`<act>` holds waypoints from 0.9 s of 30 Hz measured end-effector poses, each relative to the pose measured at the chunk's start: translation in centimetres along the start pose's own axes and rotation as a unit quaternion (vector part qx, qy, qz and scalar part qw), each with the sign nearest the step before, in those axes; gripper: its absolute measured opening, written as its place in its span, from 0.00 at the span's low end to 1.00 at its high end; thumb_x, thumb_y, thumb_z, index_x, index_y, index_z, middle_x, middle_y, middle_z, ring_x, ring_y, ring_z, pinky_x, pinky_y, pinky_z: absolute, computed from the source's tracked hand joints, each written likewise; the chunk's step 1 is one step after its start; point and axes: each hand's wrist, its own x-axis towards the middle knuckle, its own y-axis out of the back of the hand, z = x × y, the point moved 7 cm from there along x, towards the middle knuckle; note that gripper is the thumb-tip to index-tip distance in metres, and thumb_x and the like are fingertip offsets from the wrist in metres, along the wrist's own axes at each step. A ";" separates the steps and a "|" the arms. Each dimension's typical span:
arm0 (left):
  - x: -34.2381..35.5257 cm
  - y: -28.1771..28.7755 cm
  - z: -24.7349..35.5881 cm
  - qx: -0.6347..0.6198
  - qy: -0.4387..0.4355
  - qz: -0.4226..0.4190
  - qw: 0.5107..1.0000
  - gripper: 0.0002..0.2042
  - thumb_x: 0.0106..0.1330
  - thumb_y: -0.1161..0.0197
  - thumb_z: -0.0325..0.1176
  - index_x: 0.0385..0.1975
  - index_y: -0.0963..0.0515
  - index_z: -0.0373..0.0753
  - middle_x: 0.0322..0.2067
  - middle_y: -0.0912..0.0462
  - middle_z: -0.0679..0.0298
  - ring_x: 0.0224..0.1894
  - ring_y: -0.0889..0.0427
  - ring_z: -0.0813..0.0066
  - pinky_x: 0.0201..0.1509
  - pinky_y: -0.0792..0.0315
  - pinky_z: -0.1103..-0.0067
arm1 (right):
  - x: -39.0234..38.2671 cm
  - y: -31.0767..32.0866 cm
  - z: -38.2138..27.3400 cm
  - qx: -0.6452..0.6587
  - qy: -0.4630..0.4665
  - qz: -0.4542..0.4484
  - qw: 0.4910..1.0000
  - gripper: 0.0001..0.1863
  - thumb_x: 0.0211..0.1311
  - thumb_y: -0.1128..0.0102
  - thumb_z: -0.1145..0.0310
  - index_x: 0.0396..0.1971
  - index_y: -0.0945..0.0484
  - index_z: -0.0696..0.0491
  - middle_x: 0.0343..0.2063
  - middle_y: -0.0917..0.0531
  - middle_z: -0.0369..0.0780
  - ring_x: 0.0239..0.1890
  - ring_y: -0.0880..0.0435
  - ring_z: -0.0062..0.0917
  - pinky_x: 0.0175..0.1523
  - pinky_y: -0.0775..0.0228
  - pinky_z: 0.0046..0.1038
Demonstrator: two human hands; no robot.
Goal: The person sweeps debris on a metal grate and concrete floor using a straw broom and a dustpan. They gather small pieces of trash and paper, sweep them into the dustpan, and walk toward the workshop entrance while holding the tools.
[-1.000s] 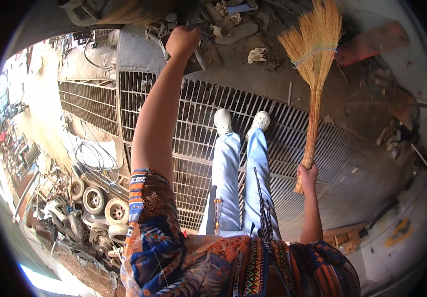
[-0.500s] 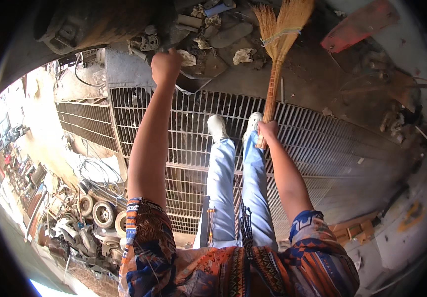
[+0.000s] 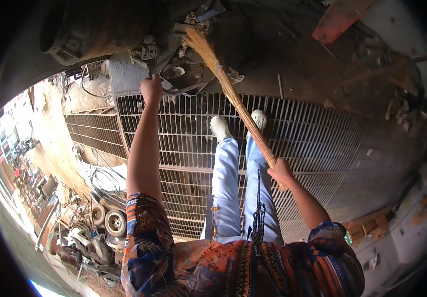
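My right hand (image 3: 280,171) is wrapped round the lower handle of a straw broom (image 3: 247,119). The broom slants up to the left, and its bristles spread over debris at the far side, right of my left hand. With fingers closed, my left hand (image 3: 151,89) grips the near left end of a dark dustpan (image 3: 193,88) with a pale curved edge. Its outline is partly lost among the dark debris. Pale crumpled scraps (image 3: 175,72) lie by the dustpan, and another scrap (image 3: 235,76) sits right of the bristles.
I stand on a metal floor grating (image 3: 188,148) with gaps between its bars. A large dark rusty part (image 3: 99,34) looms at the far left. Farther right lies a red panel (image 3: 339,22). Loose wheels (image 3: 115,222) and coiled cables (image 3: 105,179) lie at the left.
The broom has swung leftward, its bristles now near the dustpan, while my right hand came nearer my body. My left hand has shifted slightly left and nearer with the dustpan.
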 end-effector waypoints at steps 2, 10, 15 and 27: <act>0.1 -0.6 -0.4 0.024 0.002 0.009 1.000 0.22 0.51 0.50 0.47 0.22 0.21 0.29 0.21 0.23 0.43 0.32 0.22 0.48 0.40 0.31 0.64 | -3.0 2.1 -0.4 -0.049 -0.023 0.021 0.998 0.18 0.37 0.37 0.66 0.30 0.26 0.61 0.23 0.21 0.48 0.28 0.20 0.39 0.32 0.30 0.34; -1.3 0.7 -1.6 -0.017 -0.002 -0.060 0.998 0.17 0.50 0.47 0.45 0.22 0.19 0.37 0.22 0.20 0.52 0.28 0.21 0.58 0.34 0.30 0.71 | -10.6 2.3 7.8 0.408 0.027 0.027 0.912 0.14 0.44 0.44 0.76 0.35 0.31 0.60 0.18 0.26 0.36 0.19 0.26 0.19 0.23 0.34 0.24; -2.2 0.5 -1.1 0.118 -0.084 -0.090 0.985 0.17 0.51 0.48 0.45 0.23 0.19 0.38 0.23 0.21 0.49 0.31 0.21 0.53 0.37 0.29 0.67 | -13.6 2.8 11.6 0.433 -0.055 0.095 0.895 0.09 0.51 0.46 0.70 0.31 0.31 0.58 0.14 0.31 0.34 0.13 0.32 0.17 0.20 0.38 0.22; -6.7 0.6 0.5 0.173 -0.036 0.019 0.984 0.21 0.53 0.49 0.46 0.22 0.22 0.31 0.26 0.22 0.44 0.33 0.22 0.48 0.40 0.30 0.62 | 0.5 -12.0 1.7 0.491 -0.217 0.075 0.840 0.06 0.41 0.41 0.71 0.16 0.28 0.56 0.12 0.25 0.37 0.12 0.25 0.21 0.18 0.31 0.24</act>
